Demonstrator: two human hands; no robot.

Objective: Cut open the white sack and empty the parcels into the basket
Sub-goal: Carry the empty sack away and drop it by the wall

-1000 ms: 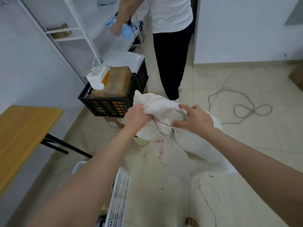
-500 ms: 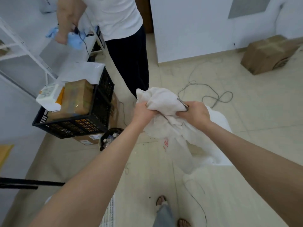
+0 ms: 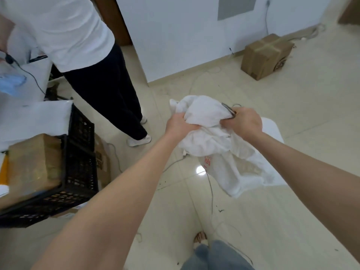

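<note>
Now: crumpled white sack (image 3: 204,115) held mid-frame between both hands.
Left hand (image 3: 180,126) fists its lower-left folds; right hand (image 3: 245,121), arm outstretched, grips scissors (image 3: 228,109) at its right edge.

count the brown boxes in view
3: one box by the far wall, one parcel in the basket, one carton on the floor against the basket. Others may be hidden in the basket.

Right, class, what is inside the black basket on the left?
The black basket holds a brown taped parcel rising above its rim, with a white flat parcel lying across its far end. Anything beneath them is covered.
</note>
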